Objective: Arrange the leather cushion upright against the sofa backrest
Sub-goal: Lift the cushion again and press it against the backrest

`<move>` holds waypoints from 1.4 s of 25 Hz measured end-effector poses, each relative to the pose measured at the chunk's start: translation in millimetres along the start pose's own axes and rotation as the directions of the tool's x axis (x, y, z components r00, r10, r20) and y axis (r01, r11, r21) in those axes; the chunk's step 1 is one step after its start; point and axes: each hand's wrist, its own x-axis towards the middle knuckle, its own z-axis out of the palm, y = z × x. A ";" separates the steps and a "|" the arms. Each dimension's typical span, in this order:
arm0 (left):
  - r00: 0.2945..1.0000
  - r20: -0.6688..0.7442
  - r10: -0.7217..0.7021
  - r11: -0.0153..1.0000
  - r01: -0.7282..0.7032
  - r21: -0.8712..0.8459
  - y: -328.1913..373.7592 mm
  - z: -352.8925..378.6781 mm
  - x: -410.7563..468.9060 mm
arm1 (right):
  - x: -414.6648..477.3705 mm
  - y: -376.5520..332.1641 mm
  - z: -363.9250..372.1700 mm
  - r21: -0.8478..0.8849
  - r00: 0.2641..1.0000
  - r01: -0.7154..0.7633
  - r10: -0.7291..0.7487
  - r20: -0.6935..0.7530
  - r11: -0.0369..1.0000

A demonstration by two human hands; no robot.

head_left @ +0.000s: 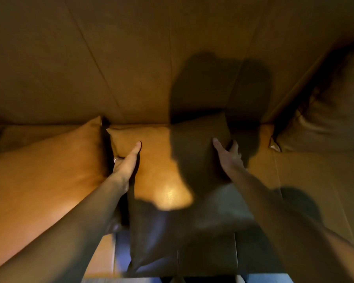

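A tan leather cushion (161, 170) stands in the middle of the sofa, its top edge leaning on the sofa backrest (131, 68). My left hand (127, 162) grips the cushion's left edge, thumb on the front and fingers behind; a ring shows on one finger. My right hand (229, 154) holds the right edge near the top corner, fingers wrapped around it. A dark shadow covers the cushion's right half and lower part.
A second tan cushion (49, 176) leans close on the left, almost touching the held one. Another cushion (325, 119) lies at the right by the sofa's corner. The tan seat (294, 180) shows to the right. A strip of floor (264, 278) is at the bottom.
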 end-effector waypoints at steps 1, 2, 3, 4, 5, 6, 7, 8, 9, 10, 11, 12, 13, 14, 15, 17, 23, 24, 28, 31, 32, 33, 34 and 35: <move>1.000 -0.017 0.020 1.000 -0.020 -0.006 1.8 4.2 -3.3 | 5.0 -2.0 -7.0 0.135 0.997 -0.070 0.066 0.034 0.988; 0.998 -0.048 0.044 0.999 -0.045 -0.010 4.0 7.7 -6.9 | 7.6 -4.2 -14.6 0.252 0.993 -0.116 0.104 0.061 0.961; 0.995 -0.073 0.070 0.997 -0.072 -0.018 6.3 11.7 -9.4 | 7.6 -5.4 -22.8 0.335 0.989 -0.147 0.129 0.076 0.931; 0.991 -0.088 0.098 0.995 -0.100 -0.020 11.3 15.2 -14.6 | 8.7 -3.9 -31.1 0.398 0.987 -0.158 0.137 0.082 0.904; 0.988 -0.092 0.124 0.992 -0.125 -0.015 18.7 19.7 -21.1 | 9.9 -0.6 -39.6 0.432 0.987 -0.162 0.144 0.075 0.887; 0.986 -0.086 0.141 0.990 -0.143 -0.008 29.0 24.6 -30.6 | 9.9 3.0 -48.6 0.457 0.988 -0.156 0.144 0.060 0.876; 0.985 -0.076 0.155 0.988 -0.156 0.000 39.2 29.4 -37.8 | 9.3 5.9 -57.4 0.474 0.990 -0.139 0.132 0.049 0.870; 0.983 -0.062 0.171 0.985 -0.171 0.007 49.5 34.5 -45.5 | 3.6 3.4 -67.8 0.491 0.994 -0.111 0.105 0.040 0.864; 0.979 -0.047 0.199 0.980 -0.198 0.013 61.2 39.5 -52.0 | -8.2 -5.2 -81.7 0.517 0.997 -0.077 0.069 0.035 0.853; 0.974 -0.032 0.226 0.974 -0.225 0.012 73.3 43.4 -58.8 | -18.1 -14.2 -94.8 0.545 0.999 -0.036 0.024 0.029 0.837; 0.970 -0.025 0.242 0.970 -0.242 0.008 86.2 47.0 -65.3 | -27.1 -23.5 -106.3 0.572 1.000 0.014 -0.026 0.013 0.820; 0.967 -0.020 0.253 0.968 -0.253 -0.001 98.6 48.8 -70.9 | -33.7 -31.6 -116.7 0.604 0.997 0.065 -0.075 -0.009 0.794; 0.962 -0.016 0.271 0.962 -0.272 -0.016 110.8 49.5 -75.3 | -38.3 -39.1 -126.0 0.639 0.992 0.115 -0.122 -0.034 0.760; 0.955 -0.009 0.297 0.954 -0.297 -0.037 122.4 48.2 -80.2 | -40.6 -46.0 -134.0 0.663 0.986 0.152 -0.159 -0.050 0.733; 0.946 0.014 0.324 0.945 -0.323 -0.061 133.1 46.5 -84.2 | -42.6 -53.7 -141.0 0.673 0.981 0.176 -0.185 -0.060 0.718; 0.928 0.077 0.364 0.930 -0.358 -0.088 149.3 43.0 -90.1 | -49.2 -68.0 -154.2 0.682 0.973 0.213 -0.217 -0.081 0.700; 0.906 0.259 0.333 0.941 -0.335 -0.041 161.8 48.1 -90.5 | -46.0 -79.5 -175.9 0.686 0.975 0.180 -0.223 -0.026 0.705; 0.899 0.277 0.339 0.939 -0.339 -0.047 161.6 50.2 -89.0 | -45.0 -83.8 -175.6 0.684 0.975 0.176 -0.222 -0.021 0.708; 0.916 0.193 0.353 0.936 -0.348 -0.058 164.5 59.7 -84.0 | -40.7 -94.9 -174.4 0.686 0.978 0.199 -0.182 -0.098 0.700; 0.920 0.180 0.348 0.938 -0.342 -0.062 164.0 58.7 -80.5 | -34.8 -97.3 -172.6 0.656 0.977 0.215 -0.164 -0.139 0.724; 0.920 0.191 0.343 0.939 -0.338 -0.059 164.1 58.9 -79.4 | -32.1 -97.9 -171.6 0.641 0.976 0.219 -0.163 -0.146 0.736; 0.920 0.204 0.334 0.942 -0.329 -0.059 164.7 59.9 -77.5 | -28.7 -98.6 -169.4 0.628 0.975 0.223 -0.163 -0.152 0.746; 0.922 0.210 0.325 0.946 -0.320 -0.061 165.9 62.1 -74.2 | -24.8 -99.6 -167.3 0.615 0.973 0.229 -0.165 -0.159 0.755; 0.924 0.209 0.320 0.948 -0.311 -0.074 167.4 64.0 -71.7 | -21.5 -100.8 -165.2 0.604 0.972 0.232 -0.166 -0.164 0.762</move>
